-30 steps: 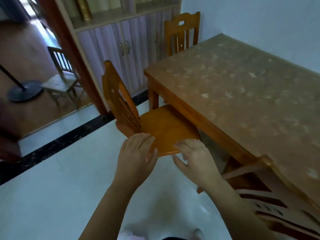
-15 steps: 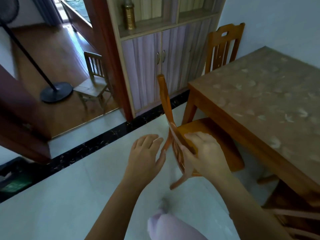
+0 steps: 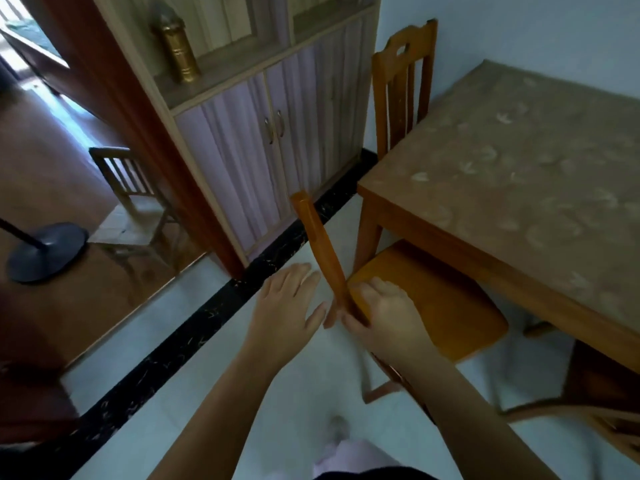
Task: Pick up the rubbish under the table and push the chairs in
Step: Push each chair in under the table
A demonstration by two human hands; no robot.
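Chair point(image 3: 433, 299) stands at the near side of the bench point(image 3: 519, 174), its seat partly beneath the bench edge and its backrest edge-on between the two hands. The right hand point(image 3: 384, 317) is wrapped around the backrest's top rail, fingers over the seat side, while the left hand point(image 3: 287, 306) is spread flat with fingers apart, just beside the rail. Another chair point(image 3: 403, 84) stands at the bench's far end, near the cabinet point(image 3: 270, 140).

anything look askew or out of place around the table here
Nothing damaged or spilled. The near chair sits only partly under the table, its back gripped by the right hand; the left hand hovers open beside it.
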